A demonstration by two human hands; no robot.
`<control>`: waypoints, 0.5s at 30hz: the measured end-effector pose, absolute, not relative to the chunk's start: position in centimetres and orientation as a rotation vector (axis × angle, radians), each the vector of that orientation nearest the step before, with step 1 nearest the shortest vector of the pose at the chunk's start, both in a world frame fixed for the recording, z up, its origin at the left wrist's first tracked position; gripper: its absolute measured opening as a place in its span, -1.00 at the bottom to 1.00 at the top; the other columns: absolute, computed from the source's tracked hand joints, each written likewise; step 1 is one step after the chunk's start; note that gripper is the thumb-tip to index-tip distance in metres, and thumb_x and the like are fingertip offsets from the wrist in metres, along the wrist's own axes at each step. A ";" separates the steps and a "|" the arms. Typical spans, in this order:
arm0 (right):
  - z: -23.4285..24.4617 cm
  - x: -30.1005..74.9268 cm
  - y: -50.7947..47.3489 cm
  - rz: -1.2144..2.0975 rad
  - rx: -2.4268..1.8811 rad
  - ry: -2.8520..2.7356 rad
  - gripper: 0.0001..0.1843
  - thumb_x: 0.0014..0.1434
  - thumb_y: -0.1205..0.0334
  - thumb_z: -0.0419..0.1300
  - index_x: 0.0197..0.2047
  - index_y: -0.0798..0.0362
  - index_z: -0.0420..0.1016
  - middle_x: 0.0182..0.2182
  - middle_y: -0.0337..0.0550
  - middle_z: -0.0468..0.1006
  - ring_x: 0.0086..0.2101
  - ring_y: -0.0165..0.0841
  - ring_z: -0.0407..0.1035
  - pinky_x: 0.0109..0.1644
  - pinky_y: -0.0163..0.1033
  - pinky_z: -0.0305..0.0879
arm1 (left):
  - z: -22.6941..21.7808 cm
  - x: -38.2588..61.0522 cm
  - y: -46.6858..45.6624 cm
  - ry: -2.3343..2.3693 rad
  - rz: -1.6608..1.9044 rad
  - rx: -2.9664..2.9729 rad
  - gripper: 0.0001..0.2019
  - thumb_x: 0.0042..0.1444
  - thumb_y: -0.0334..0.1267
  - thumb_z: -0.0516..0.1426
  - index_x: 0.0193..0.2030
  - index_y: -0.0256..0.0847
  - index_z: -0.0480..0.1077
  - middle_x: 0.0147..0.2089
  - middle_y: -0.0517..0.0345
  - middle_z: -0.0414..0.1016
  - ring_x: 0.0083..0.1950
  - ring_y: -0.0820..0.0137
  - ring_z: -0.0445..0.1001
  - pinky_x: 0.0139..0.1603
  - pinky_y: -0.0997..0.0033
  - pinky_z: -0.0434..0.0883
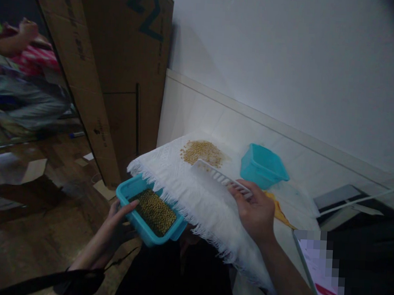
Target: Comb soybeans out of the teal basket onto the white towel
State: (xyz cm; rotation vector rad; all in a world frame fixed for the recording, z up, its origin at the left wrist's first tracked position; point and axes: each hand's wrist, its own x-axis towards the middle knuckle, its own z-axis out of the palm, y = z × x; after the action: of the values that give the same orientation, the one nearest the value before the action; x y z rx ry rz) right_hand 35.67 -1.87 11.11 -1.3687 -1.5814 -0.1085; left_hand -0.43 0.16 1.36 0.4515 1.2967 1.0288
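Observation:
My left hand (111, 231) grips the near edge of a teal plastic tub (126, 193) filled with small yellow-green beans (154, 212), held at the fringed edge of a white towel (188, 195). My right hand (256, 212) is closed on a white comb (220, 177) whose far end lies on the towel. Just beyond the comb's tip sits a loose pile of beans (202, 152) on the towel. A second teal tub (264, 165) stands on the table behind the comb.
Tall cardboard boxes (121, 73) lean against the wall at left. Another person's arm (14, 39) shows at the far left above a wooden floor (31, 209). A yellow scrap (279, 211) and papers (322, 268) lie at right.

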 end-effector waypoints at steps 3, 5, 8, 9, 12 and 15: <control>11.0 39.1 -1.1 -0.178 -1.494 -1.367 -0.72 0.31 -0.07 0.49 -0.13 -0.03 0.82 -0.38 -0.18 0.80 -0.47 -0.19 0.63 -0.38 -0.19 0.53 | 1.1 0.1 -0.1 1.299 1.017 0.432 0.00 0.04 0.00 0.63 0.54 0.14 0.28 0.12 -0.04 0.66 -0.24 0.11 0.77 -0.16 0.00 0.78; 10.8 40.9 -0.8 -0.175 -1.531 -1.290 -0.63 0.26 -0.15 0.49 -0.13 -0.02 0.80 -0.39 -0.17 0.79 -0.46 -0.18 0.60 -0.36 -0.16 0.51 | 0.7 0.5 -0.3 1.311 1.017 0.426 -0.06 0.07 -0.02 0.61 0.52 0.13 0.30 0.10 -0.02 0.66 -0.27 0.13 0.76 -0.18 0.00 0.78; 10.2 42.3 -0.5 -0.100 -1.506 -1.235 -0.53 0.19 -0.27 0.52 -0.14 -0.02 0.78 -0.36 -0.14 0.80 -0.41 -0.14 0.63 -0.29 -0.11 0.56 | 0.2 1.2 -0.7 1.305 0.971 0.444 -0.18 0.19 0.02 0.54 0.51 0.13 0.33 0.11 -0.02 0.66 -0.22 0.13 0.78 -0.20 0.08 0.76; 9.9 42.5 -0.5 -0.069 -1.495 -1.228 -0.51 0.18 -0.29 0.52 -0.14 -0.02 0.77 -0.35 -0.13 0.80 -0.40 -0.13 0.64 -0.28 -0.10 0.58 | 0.2 1.4 -0.9 1.294 0.947 0.453 -0.19 0.22 0.02 0.53 0.52 0.14 0.32 0.12 -0.02 0.66 -0.19 0.12 0.79 -0.19 0.10 0.76; 9.0 42.6 -0.3 0.001 -1.493 -1.244 -0.53 0.19 -0.25 0.52 -0.12 -0.02 0.78 -0.33 -0.11 0.81 -0.39 -0.12 0.65 -0.26 -0.08 0.59 | 0.5 2.2 -1.4 1.253 0.894 0.467 -0.15 0.22 0.02 0.54 0.56 0.14 0.30 0.11 -0.02 0.67 -0.11 0.09 0.80 -0.13 0.10 0.78; 8.5 42.2 -0.1 0.006 -1.504 -1.274 -0.61 0.25 -0.17 0.47 -0.09 -0.04 0.78 -0.31 -0.12 0.81 -0.34 -0.11 0.67 -0.20 -0.07 0.60 | 1.0 3.2 -2.0 1.265 0.867 0.450 -0.10 0.19 0.00 0.55 0.58 0.15 0.28 0.09 -0.03 0.67 -0.06 0.03 0.81 -0.10 0.01 0.79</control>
State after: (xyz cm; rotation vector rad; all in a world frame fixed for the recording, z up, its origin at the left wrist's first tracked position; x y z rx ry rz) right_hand 42.21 -0.06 8.52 -1.5036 -1.2738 0.0062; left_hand 3.17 -1.99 1.00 0.4500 1.2648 0.8674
